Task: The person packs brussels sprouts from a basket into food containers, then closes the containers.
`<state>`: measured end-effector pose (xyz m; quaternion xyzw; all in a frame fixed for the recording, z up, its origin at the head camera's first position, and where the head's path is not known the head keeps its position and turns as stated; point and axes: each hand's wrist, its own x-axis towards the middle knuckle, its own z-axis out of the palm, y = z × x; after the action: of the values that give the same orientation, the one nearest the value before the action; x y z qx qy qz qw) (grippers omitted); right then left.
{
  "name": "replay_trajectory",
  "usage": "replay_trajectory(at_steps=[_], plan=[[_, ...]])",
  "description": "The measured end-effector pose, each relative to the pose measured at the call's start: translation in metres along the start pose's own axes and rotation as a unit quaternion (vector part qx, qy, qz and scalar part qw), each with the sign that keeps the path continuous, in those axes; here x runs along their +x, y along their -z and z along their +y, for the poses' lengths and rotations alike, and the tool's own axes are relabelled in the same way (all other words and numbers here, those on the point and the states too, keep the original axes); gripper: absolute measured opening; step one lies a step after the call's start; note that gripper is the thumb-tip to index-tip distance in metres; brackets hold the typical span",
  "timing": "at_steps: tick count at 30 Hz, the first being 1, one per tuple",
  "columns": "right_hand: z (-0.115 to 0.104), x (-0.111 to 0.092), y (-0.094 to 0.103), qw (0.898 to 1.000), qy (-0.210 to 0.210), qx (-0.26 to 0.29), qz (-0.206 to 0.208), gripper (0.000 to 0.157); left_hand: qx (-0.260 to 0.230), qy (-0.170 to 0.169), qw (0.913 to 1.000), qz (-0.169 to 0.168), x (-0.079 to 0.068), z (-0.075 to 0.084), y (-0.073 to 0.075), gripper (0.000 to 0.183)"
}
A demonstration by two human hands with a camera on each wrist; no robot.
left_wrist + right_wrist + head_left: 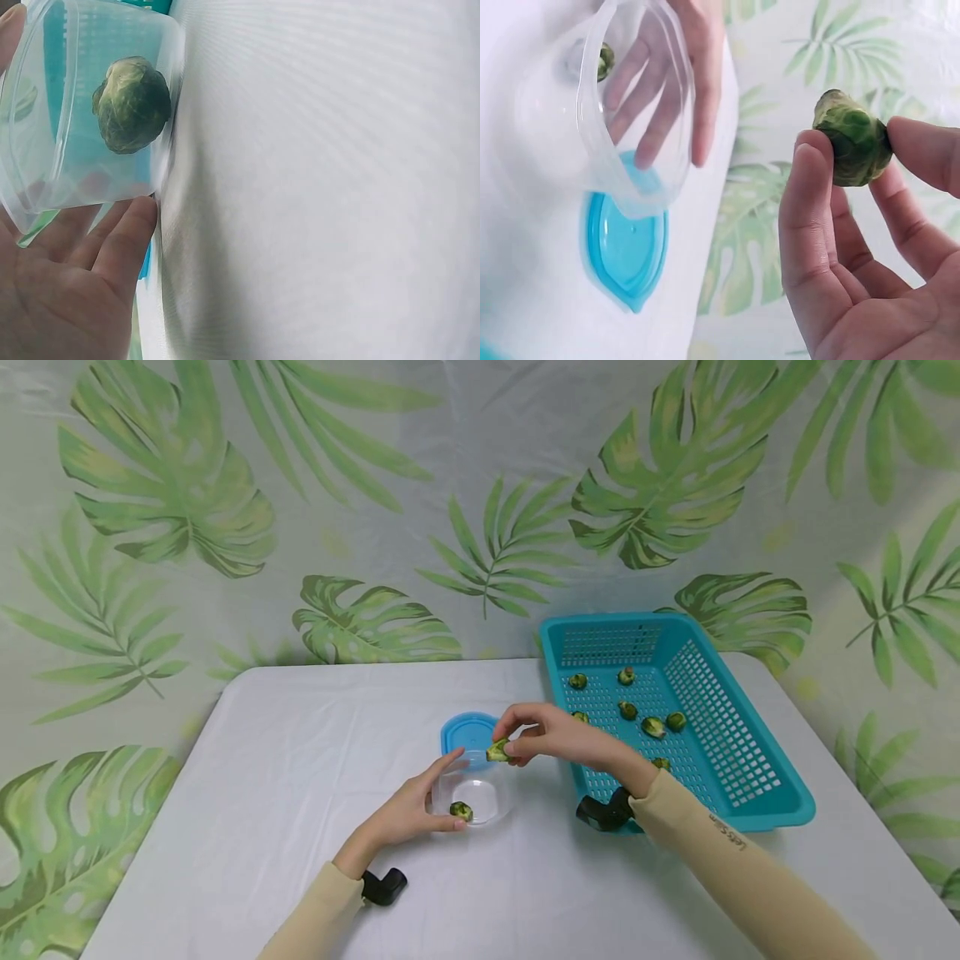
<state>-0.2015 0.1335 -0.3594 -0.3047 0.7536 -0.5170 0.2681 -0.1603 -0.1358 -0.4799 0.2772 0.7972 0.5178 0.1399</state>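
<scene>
Between my right hand's [555,732] thumb and fingertips a green Brussels sprout [852,141] is pinched, held up over the far right of a clear plastic container [501,802]. My left hand [401,814] holds that container from its left side, thumb near the front and fingers along the far side. One Brussels sprout [133,105] lies inside the container, close to the thumb in the head view. Behind the container, a blue lid [467,727] lies on the table, partly hidden by the hands and the container.
To the right stands a teal perforated basket [750,718] with several Brussels sprouts spread over its bottom. My right forearm crosses its near left corner. A white cloth covers the table [300,735], and a leaf-print curtain [495,460] hangs behind it.
</scene>
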Motion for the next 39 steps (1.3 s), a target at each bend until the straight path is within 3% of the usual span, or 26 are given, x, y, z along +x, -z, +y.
replay_trajectory(at_steps=[9, 28, 39], plan=[[0.001, 0.010, -0.016, 0.999, -0.010, -0.010, -0.036, 0.014, 0.010, 0.002, 0.9999, 0.000, 0.000, 0.000, 0.000, 0.093], [0.012, 0.018, -0.040, 0.990, -0.055, -0.092, -0.086, 0.011, 0.017, 0.008, 0.9998, 0.000, -0.001, 0.000, 0.000, 0.095], [0.010, 0.015, -0.032, 0.993, -0.049, -0.092, -0.063, 0.011, 0.012, 0.005, 0.9999, -0.001, -0.001, 0.000, 0.000, 0.096]])
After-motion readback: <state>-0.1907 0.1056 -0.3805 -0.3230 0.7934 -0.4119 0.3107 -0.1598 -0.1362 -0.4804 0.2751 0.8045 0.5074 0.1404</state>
